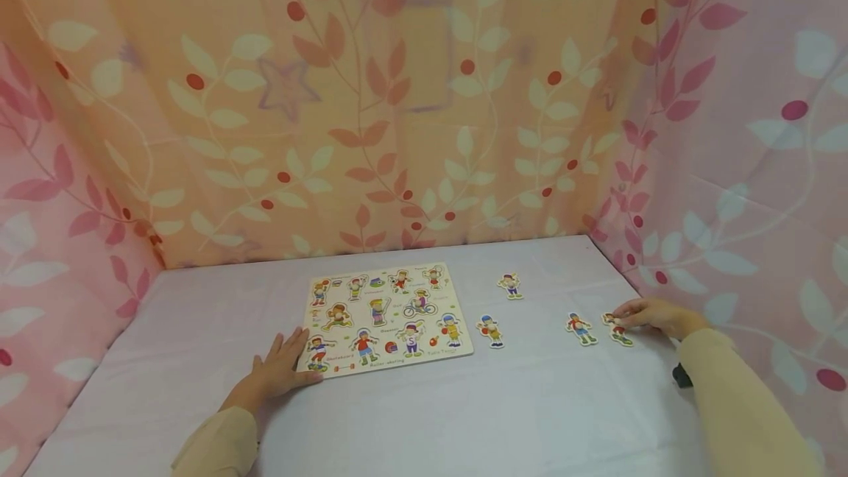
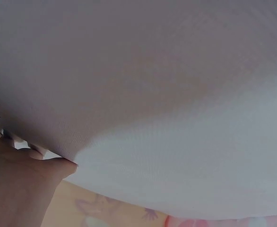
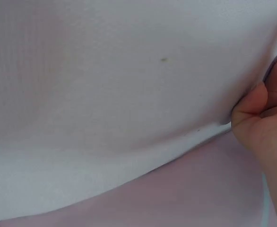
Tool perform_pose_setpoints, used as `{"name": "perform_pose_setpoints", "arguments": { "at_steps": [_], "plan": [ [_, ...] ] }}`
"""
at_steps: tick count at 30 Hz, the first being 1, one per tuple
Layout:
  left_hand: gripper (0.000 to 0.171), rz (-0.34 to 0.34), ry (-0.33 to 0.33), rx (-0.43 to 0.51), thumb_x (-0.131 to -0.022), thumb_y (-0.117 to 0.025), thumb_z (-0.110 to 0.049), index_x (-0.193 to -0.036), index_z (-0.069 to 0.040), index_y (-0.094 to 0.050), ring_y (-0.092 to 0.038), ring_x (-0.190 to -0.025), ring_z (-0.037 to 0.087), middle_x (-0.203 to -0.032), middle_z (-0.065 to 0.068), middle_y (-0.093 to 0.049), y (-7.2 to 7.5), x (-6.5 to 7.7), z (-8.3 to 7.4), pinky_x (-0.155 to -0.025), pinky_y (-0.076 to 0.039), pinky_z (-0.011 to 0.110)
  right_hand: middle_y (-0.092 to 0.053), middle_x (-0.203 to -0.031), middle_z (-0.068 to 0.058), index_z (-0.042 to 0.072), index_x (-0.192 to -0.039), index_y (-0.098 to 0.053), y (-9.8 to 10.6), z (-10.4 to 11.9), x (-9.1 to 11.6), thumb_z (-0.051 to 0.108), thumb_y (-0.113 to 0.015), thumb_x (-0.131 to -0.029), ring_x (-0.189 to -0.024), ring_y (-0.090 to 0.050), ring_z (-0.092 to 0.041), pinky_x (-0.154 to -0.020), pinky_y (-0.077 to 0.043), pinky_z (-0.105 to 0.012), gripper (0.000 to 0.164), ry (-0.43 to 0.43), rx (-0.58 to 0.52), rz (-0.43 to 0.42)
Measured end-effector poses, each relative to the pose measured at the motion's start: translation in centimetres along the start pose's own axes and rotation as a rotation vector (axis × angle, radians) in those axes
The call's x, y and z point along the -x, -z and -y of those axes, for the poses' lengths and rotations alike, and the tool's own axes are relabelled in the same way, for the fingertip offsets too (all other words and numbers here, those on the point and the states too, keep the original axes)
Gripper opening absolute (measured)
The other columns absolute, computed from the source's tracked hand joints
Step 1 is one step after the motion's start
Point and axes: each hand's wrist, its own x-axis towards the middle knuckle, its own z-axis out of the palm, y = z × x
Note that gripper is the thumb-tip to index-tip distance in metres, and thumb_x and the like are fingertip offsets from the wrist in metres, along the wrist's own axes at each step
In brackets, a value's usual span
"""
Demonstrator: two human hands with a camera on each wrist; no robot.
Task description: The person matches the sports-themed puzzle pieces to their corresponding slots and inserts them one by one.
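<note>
The wooden puzzle board (image 1: pixel 351 370), printed with children doing sports, lies on the white table. My left hand (image 1: pixel 281 365) rests at its left side, fingers spread along the edge and thumb at the front corner. At the far right, my right hand (image 1: pixel 662 316) pinches a child-shaped puzzle piece (image 1: pixel 619 337) with thumb and fingertips, partly covering it. Just left of that lies a puzzle piece in a red top and blue shorts (image 1: pixel 582 330). In the right wrist view, the thumb (image 3: pixel 252 101) and curled fingers show at the right edge; the piece is hidden there.
Between the board and my right hand lie a puzzle piece with a blue cap (image 1: pixel 492 333) and, farther back, one with purple trousers (image 1: pixel 511 287). A small black object (image 1: pixel 681 375) shows beside the right sleeve. Patterned curtains (image 1: pixel 397 168) enclose the table (image 1: pixel 530 403).
</note>
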Motion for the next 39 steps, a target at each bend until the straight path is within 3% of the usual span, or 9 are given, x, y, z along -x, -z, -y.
{"name": "perform_pose_setpoints", "arguments": {
  "at_steps": [7, 14, 17, 21, 30, 39],
  "plan": [
    [0.107, 0.001, 0.005, -0.005, -0.080, -0.073, -0.052, -0.150, 0.007, -0.018, 0.001, -0.140, 0.055, -0.156, 0.030, -0.012, 0.0, 0.0, 0.1, -0.101, 0.001, 0.078, -0.065, -0.099, -0.010, 0.000, -0.102, -0.071, -0.6, 0.4, -0.1, 0.025, -0.079, -0.081, -0.097, -0.048, -0.033, -0.087, -0.039, -0.053, 0.034, -0.042, 0.067, -0.041],
    [0.108, 0.009, 0.023, -0.002, -0.079, -0.072, -0.054, -0.151, 0.006, -0.018, 0.002, -0.141, 0.053, -0.156, 0.028, -0.011, 0.0, -0.2, 0.0, -0.102, 0.001, 0.077, -0.062, -0.105, -0.020, -0.003, -0.109, -0.068, -0.6, 0.4, -0.1, 0.033, -0.079, -0.080, -0.102, -0.048, -0.040, -0.094, -0.033, -0.067, 0.047, -0.052, 0.150, -0.068],
    [0.107, 0.005, 0.018, -0.004, -0.080, -0.073, -0.053, -0.151, 0.006, -0.018, 0.001, -0.141, 0.053, -0.156, 0.029, -0.012, -0.1, -0.2, 0.0, -0.102, 0.001, 0.077, -0.062, -0.104, -0.019, -0.003, -0.110, -0.067, -0.7, 0.1, -0.1, 0.036, -0.078, -0.081, -0.102, -0.048, -0.040, -0.093, -0.033, -0.068, 0.050, -0.034, 0.176, -0.071],
    [0.107, 0.001, 0.022, -0.004, -0.080, -0.072, -0.054, -0.152, 0.005, -0.018, 0.001, -0.141, 0.052, -0.157, 0.028, -0.012, -0.3, -0.2, 0.3, -0.102, 0.001, 0.077, -0.059, -0.100, -0.015, -0.005, -0.112, -0.064, -1.1, 0.3, 0.0, 0.034, -0.074, -0.085, -0.099, -0.047, -0.036, -0.088, -0.039, -0.060, 0.048, 0.018, 0.171, -0.080],
    [0.105, -0.015, 0.023, 0.000, -0.080, -0.073, -0.051, -0.151, 0.005, -0.020, 0.000, -0.141, 0.052, -0.156, 0.028, -0.014, -0.3, 0.0, 0.0, -0.103, 0.001, 0.076, -0.056, -0.105, -0.013, -0.008, -0.118, -0.058, -2.9, 4.2, 0.6, 0.030, -0.065, -0.094, -0.098, -0.048, -0.032, -0.082, -0.045, -0.043, 0.046, 0.169, 0.056, -0.098],
    [0.106, -0.018, 0.039, -0.009, -0.079, -0.074, -0.052, -0.151, 0.004, -0.021, -0.001, -0.142, 0.052, -0.157, 0.027, -0.015, -0.5, -0.1, 0.3, -0.104, 0.000, 0.076, -0.065, -0.105, -0.009, -0.007, -0.114, -0.061, -6.1, 8.8, 0.1, 0.027, -0.065, -0.094, -0.104, -0.052, -0.032, -0.096, -0.042, -0.060, 0.039, 0.254, -0.016, -0.061]
  ]
}}
